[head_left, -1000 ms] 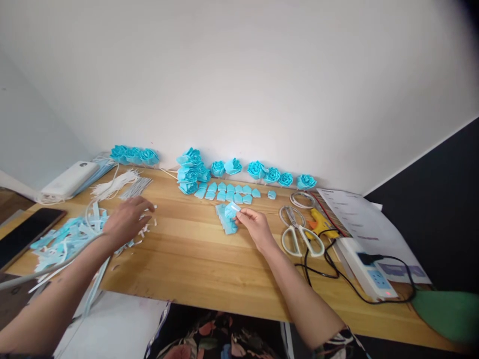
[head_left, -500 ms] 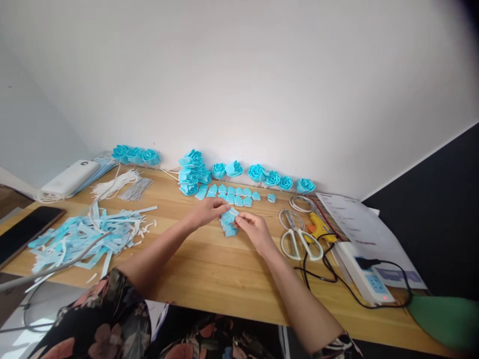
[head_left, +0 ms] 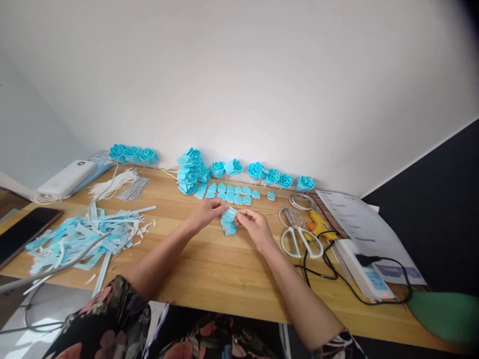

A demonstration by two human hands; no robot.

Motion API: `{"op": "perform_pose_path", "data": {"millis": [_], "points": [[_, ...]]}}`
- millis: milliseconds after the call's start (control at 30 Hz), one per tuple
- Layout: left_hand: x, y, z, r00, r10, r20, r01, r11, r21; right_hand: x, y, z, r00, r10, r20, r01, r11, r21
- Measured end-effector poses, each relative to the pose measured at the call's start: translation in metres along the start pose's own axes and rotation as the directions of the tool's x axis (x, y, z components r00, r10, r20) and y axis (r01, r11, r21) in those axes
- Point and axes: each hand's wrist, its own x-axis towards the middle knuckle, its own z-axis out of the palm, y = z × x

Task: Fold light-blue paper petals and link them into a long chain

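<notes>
A light blue fabric strip (head_left: 229, 224) with a pale edge is pinched between both hands above the middle of the wooden table. My left hand (head_left: 206, 214) grips its upper left side, fingers closed. On the other side my right hand (head_left: 255, 225) pinches the upper right edge between thumb and fingers. The strip's lower part hangs crumpled or folded beneath the fingertips. Just beyond the hands lie rows of small blue petal-shaped pieces (head_left: 238, 199). Behind those, finished-looking blue fabric roses (head_left: 256, 171) line the wall, with a stacked bunch of roses (head_left: 188, 174) to their left.
White-handled scissors (head_left: 295, 234), a yellow glue gun (head_left: 318, 225) and a power strip (head_left: 366, 274) with a black cord lie right. Left are a heap of blue-white scraps (head_left: 82, 237), a phone (head_left: 28, 232), a white power bank (head_left: 67, 178) and thin grey wires (head_left: 134, 189).
Both hands stay at nearly the same place, still pinching the blue strip. Its upper edge looks slightly shifted between the fingers. The camera view has moved a little.
</notes>
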Motion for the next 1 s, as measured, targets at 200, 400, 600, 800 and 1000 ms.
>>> {"op": "perform_pose_path", "data": {"millis": [200, 400, 600, 800, 1000], "points": [[-0.009, 0.005, 0.006, 0.867, 0.396, -0.301, -0.251, 0.871, 0.422, 0.0, -0.002, 0.001, 0.997, -0.028, -0.077, 0.027, 0.999, -0.02], [-0.018, 0.005, 0.019, 0.774, 0.628, -0.086, -0.392, 0.581, 0.713, 0.0, 0.002, -0.001, 0.99, -0.096, -0.1, 0.086, 0.991, -0.107], [-0.017, 0.0, 0.022, 0.773, 0.628, -0.085, -0.36, 0.545, 0.758, -0.001, 0.006, -0.001, 0.988, -0.129, -0.08, 0.114, 0.98, -0.164], [-0.017, -0.002, 0.022, 0.758, 0.649, -0.07, -0.371, 0.516, 0.772, -0.002, 0.004, 0.0, 0.98, -0.174, -0.098, 0.15, 0.966, -0.21], [-0.017, -0.005, 0.023, 0.756, 0.651, -0.062, -0.361, 0.495, 0.79, -0.004, -0.001, 0.002, 0.964, -0.249, -0.098, 0.208, 0.928, -0.309]]}}
